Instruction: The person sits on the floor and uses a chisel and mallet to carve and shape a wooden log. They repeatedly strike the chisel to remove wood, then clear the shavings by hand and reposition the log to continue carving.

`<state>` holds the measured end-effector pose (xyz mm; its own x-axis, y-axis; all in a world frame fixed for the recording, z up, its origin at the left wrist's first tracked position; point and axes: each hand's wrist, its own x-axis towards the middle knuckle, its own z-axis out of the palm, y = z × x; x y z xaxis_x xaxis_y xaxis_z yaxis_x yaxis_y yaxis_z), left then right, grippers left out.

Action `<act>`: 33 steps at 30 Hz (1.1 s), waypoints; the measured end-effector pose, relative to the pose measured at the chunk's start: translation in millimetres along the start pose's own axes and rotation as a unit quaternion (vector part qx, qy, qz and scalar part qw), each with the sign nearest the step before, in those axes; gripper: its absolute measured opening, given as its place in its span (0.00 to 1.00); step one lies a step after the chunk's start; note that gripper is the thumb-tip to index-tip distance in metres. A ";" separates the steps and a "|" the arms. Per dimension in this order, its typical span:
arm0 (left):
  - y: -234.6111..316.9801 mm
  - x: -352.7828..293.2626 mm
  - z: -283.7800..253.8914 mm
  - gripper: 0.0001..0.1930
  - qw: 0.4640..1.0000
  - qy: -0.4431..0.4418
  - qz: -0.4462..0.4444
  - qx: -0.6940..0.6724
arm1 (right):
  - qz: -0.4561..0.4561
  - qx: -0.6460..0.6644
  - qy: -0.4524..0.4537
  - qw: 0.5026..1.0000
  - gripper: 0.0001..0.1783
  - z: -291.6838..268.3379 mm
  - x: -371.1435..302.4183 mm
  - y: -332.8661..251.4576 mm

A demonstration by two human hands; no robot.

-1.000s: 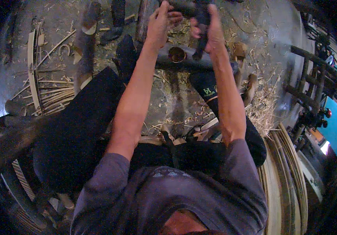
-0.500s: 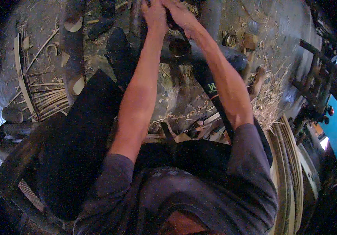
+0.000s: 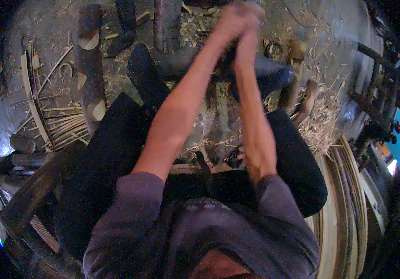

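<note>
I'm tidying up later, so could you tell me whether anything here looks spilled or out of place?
Yes. Wood shavings and straw-like slivers are strewn over the floor around the feet, thickest on the right. Thin split strips lie fanned out loose on the left beside a cut log. Both hands are blurred, so their grip is unclear.

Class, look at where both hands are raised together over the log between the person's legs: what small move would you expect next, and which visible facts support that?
Probably a short downward stroke. The left hand and right hand are pressed together, blurred, high above the dark log lying between the legs, with wood shavings around it. What they grip is too blurred to tell.
</note>
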<state>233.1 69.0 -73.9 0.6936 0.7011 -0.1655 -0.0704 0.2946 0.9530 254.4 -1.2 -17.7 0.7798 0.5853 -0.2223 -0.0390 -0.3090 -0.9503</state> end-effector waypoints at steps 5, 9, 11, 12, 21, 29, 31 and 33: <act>99.2 -26.4 -23.0 0.17 0.940 0.321 0.024 -0.111 | 0.065 -0.056 -0.342 0.936 0.40 34.6 37.3 -30.7; 60.4 1.6 -17.8 0.15 0.977 0.167 0.110 -0.070 | -0.004 0.011 -0.196 0.980 0.38 15.5 17.4 -35.0; 65.9 -0.1 -5.8 0.16 0.992 0.065 0.013 -0.112 | -0.001 0.046 -0.084 0.995 0.40 8.6 -1.0 -48.0; 71.7 -1.1 0.9 0.17 0.991 0.013 -0.036 -0.131 | -0.004 0.046 -0.035 0.998 0.39 2.4 -5.9 -47.0; 42.2 -33.3 74.3 0.23 0.884 -0.406 0.012 0.232 | 0.013 0.217 0.316 0.924 0.38 -18.8 -57.4 5.2; 95.6 18.6 -26.3 0.24 0.978 -0.150 -0.125 -0.073 | -0.048 0.086 0.188 0.977 0.38 47.7 0.0 -20.6; 76.1 16.6 -55.1 0.24 0.997 -0.074 -0.038 -0.009 | 0.005 0.047 0.078 0.996 0.43 56.5 -3.4 -26.1; 59.9 14.2 -78.7 0.25 0.998 -0.039 0.033 0.031 | 0.060 0.004 -0.033 0.998 0.47 59.9 -9.4 -32.1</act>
<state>182.4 147.7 -39.1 0.7433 0.6637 -0.0839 -0.0751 0.2074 0.9754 210.9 48.2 1.8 0.7257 0.5930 -0.3487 -0.1348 -0.3745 -0.9174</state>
